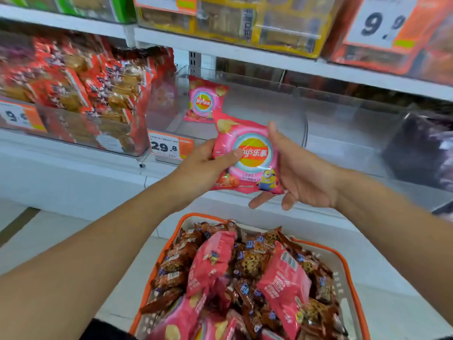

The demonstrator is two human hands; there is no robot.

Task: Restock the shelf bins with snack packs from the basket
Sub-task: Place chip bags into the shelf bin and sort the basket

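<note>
basket (348, 271): pink, brown packs | clear bin (269, 106): one pink pack (204, 100)

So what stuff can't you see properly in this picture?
- Head view: the basket runs off the bottom edge, so its near end is cut off.
- Packs deep in the basket are buried under the top ones.
- The small print on the pink chip pack is too tiny to read; the left hand covers part of it.
- The right hand has fingers hidden behind the pack.
- The dark bag is blurred.
</note>
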